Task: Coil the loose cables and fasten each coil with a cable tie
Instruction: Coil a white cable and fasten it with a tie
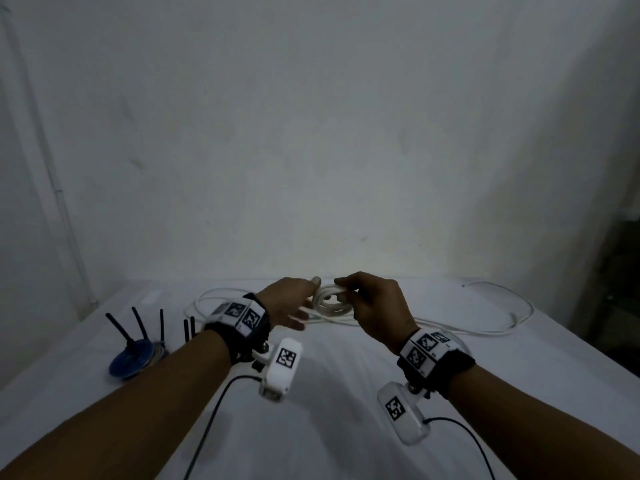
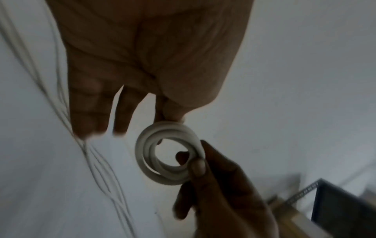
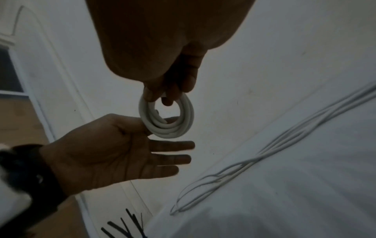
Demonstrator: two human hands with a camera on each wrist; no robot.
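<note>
Forearms enter from the near edge of the white table (image 1: 329,393), each carrying a strapped wrist camera with a black lead trailing back toward you. Your right hand (image 1: 375,308) is raised above the table surface, thumb and curled fingers (image 3: 168,90) pinching the near side of a small white coil (image 1: 331,299) of several stacked turns. Your left hand (image 1: 289,304) sits just beside the coil on its left; the three outer fingers (image 3: 173,158) are extended straight with gaps between them, while the thumb and forefinger touch the coil rim, as the left wrist view shows. You cannot tell from the views whether that contact is a firm pinch. Loose white cable (image 1: 485,329) lies on the table beyond and under the hands, one long loop running right toward the right edge, another loop curving left behind the left wrist. Black cable ties (image 1: 138,323) stand upright in a blue holder (image 1: 130,358) near the left edge, well apart from the coil. Bare table surface lies between your forearms and to the right of the right wrist. A plain white wall (image 1: 311,133) rises at the far edge of the table.
</note>
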